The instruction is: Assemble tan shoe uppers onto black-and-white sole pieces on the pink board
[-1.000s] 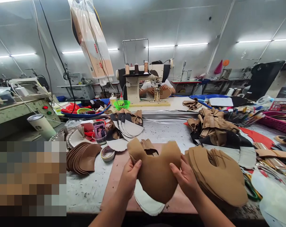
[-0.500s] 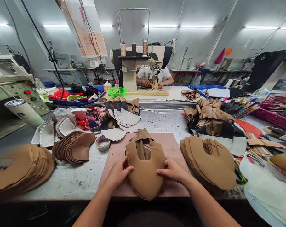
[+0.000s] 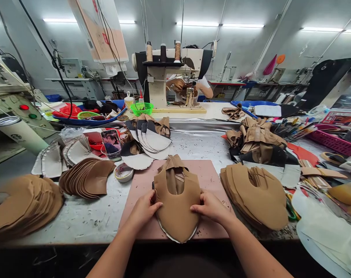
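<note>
A tan shoe upper lies over a pinkish board, its pointed toe toward me and its opening facing away. My left hand grips its left edge, thumb on top and fingers underneath or beside it. On the opposite edge, my right hand pinches the upper the same way. A thin whitish rim shows beneath the toe edge. The fingertips under the material are hidden. Just right of the board sits a stack of tan upper pieces; a roll of tape rests by its left side.
Brown curved pieces and another tan stack lie on the left. A phone leans in a cup behind them. Ahead, a co-worker's arms show behind a sewing machine. Bundled uppers lie at right.
Both hands still hold the upper, which has shifted slightly; more whitish rim shows at its toe. The co-worker's hands have risen with brown material. The view has tilted and moved a little.
</note>
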A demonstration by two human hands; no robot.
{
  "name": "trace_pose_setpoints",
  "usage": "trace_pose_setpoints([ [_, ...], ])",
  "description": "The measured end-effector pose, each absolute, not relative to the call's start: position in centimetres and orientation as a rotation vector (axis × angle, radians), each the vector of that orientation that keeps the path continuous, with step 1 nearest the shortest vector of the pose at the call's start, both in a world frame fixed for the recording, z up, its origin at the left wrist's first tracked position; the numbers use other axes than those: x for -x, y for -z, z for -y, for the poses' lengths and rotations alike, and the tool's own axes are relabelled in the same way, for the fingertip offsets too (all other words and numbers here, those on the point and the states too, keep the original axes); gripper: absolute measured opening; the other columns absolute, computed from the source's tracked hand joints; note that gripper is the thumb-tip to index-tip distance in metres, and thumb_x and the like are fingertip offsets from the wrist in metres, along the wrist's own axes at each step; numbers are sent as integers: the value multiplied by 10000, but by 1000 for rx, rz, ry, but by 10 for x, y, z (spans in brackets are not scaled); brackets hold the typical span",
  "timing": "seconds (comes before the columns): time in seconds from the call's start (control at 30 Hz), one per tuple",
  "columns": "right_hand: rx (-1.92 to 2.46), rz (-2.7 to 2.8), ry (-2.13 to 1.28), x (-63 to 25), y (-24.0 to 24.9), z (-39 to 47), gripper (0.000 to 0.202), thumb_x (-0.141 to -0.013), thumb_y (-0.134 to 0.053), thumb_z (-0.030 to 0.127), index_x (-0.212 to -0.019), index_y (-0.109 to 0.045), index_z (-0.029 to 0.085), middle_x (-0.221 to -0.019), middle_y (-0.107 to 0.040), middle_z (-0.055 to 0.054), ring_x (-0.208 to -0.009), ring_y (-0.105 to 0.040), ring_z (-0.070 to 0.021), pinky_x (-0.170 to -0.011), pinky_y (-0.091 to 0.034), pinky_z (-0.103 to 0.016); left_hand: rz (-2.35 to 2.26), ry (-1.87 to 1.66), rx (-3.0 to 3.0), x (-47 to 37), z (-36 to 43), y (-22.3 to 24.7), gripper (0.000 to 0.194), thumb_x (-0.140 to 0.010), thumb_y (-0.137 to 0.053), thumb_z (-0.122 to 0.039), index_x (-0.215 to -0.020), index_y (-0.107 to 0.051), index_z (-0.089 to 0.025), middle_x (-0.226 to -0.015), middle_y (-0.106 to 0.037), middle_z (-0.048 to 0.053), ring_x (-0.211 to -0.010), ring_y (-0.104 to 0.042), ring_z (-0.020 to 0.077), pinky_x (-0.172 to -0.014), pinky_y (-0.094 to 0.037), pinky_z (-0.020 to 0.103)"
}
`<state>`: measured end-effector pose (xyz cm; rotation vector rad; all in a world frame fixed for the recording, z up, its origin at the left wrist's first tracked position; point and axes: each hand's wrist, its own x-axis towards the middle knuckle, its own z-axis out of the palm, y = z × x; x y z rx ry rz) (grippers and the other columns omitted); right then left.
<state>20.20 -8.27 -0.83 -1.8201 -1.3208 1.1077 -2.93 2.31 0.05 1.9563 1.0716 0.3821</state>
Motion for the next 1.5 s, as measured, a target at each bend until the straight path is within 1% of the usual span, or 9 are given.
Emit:
trace_pose_setpoints([
  [0.17, 1916, 1468, -951, -197, 7, 83, 208, -643, -672, 237, -837, -688, 161, -1113, -573, -95, -991, -558, -242, -828, -452, -294, -1164, -390, -2044, 30, -20, -1, 161, -709, -554, -227, -860, -593, -188, -773, -658, 37, -745, -606, 239, -671, -461, 326],
  [0.27, 1963, 1483, -828, -193, 5, 85, 482, -609, -684, 194, -1079, -588, 150, -1119, -562, -108, -1038, -526, -251, -882, -424, -332, -1323, -518, -2179, 28, -9, 6, 401, -752, -530, -215, -1150, -528, -171, -1040, -635, 113, -986, -573, 306, -827, -443, 412],
  [0.4, 1870, 1438, -878, -200, 3, 79, 590, -616, -672, 178, -1175, -484, 188, -1148, -577, -86, -1049, -528, -232, -873, -420, -333, -1186, -652, -2719, 13, 17, 22, 519, -857, -440, -247, -1363, -347, -176, -1406, -387, 129, -1311, -294, 302, -1057, -241, 444],
  [0.57, 2021, 1347, -826, -226, 8, 50, 106, -814, -494, 264, -867, -551, 191, -770, -642, -22, -727, -579, -172, -646, -413, -272, -493, -168, -2958, -7, 32, 28, 593, -879, -422, -390, -1405, -267, -165, -1457, -284, 104, -1336, -247, 258, -1086, -193, 426],
  [0.77, 2111, 1271, -762, -234, 18, 35, 128, -779, -511, 194, -650, -520, 192, -581, -595, 13, -603, -546, -145, -559, -366, -234, -442, -52, -2882, -28, 16, 14, 425, -806, -492, -292, -1198, -515, -129, -1452, -272, 144, -1337, -242, 257, -1091, -201, 409],
  [0.87, 2122, 1252, -741, -232, 21, 35, 134, -762, -523, 190, -628, -523, 193, -559, -587, 17, -571, -528, -136, -535, -350, -224, -519, -119, -2853, -50, 11, 15, 272, -821, -450, -255, -1018, -593, -133, -1351, -455, 159, -1277, -368, 265, -1054, -291, 409],
  [1.0, 2138, 1229, -716, -231, 21, 33, 123, -715, -550, 160, -602, -513, 191, -578, -590, 13, -558, -503, -123, -514, -326, -211, -577, -172, -2859, -73, 3, 18, 311, -817, -426, -226, -1069, -575, -121, -1214, -574, 175, -1164, -495, 304, -981, -375, 464],
  [1.23, 2206, 1325, -593, -230, 15, 32, 132, -666, -540, 85, -747, -516, 187, -677, -592, 3, -583, -484, -127, -535, -324, -214, -473, 39, -2844, -75, -15, 14, 627, -827, -429, -356, -1372, -320, -65, -1450, -236, 175, -1348, -169, 271, -1098, -185, 432],
  [1.5, 1803, 1824, -486, -239, 1, -11, 376, -734, -413, 9, -970, -648, 181, -1069, -644, -65, -1016, -523, -194, -901, -372, -283, -378, -3, -2839, -78, -29, 13, 693, -738, -550, -335, -1361, -349, -107, -1473, -186, 170, -1355, -116, 320, -1095, -174, 476],
])
